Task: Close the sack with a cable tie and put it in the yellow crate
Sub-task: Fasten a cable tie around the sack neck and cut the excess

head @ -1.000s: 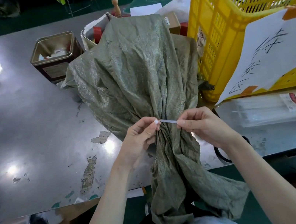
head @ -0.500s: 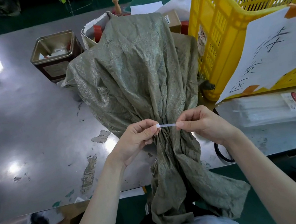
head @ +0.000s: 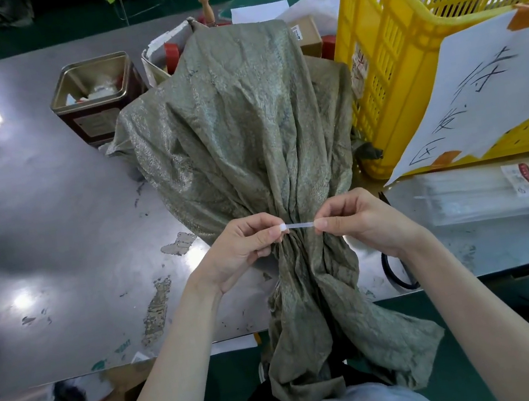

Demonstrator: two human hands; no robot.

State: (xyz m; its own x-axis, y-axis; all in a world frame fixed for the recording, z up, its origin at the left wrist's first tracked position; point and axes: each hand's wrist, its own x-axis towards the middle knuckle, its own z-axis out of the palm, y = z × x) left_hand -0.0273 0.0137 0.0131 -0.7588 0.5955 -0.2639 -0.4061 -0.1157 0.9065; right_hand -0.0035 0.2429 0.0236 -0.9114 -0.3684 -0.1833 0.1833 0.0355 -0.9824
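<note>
Since 1 second ago, the visible stretch of the thin white plastic cable tie (head: 299, 225) between the 2 hands is lying level where it was slanting down to the right, and both hands are sitting at nearly the same spot on the sack's neck. The left hand (head: 242, 251) is pinching the tie's head end between thumb and fingertips; the right hand (head: 358, 220) is pinching the tail end the same way, so both hands are closed on the 1 tie. The tie is crossing the gathered neck of the 1 crumpled olive-green woven sack (head: 238, 128), whose bulging body is lying on the scuffed grey metal table (head: 53, 233) beyond the grip, while its loose mouth is hanging off the table edge toward the person, below the grip.

The 1 slotted yellow plastic crate (head: 382, 53) is standing beyond and to the right of the grip, just beside the sack, with a white handwritten paper sheet (head: 481, 89) taped to its side; its inside is mostly out of view. Beyond and to the left of the grip, 1 open square metal tin (head: 94, 99) is holding pale scraps too small to identify. A clear flat packet (head: 497, 191) is lying to the right of the right hand.
</note>
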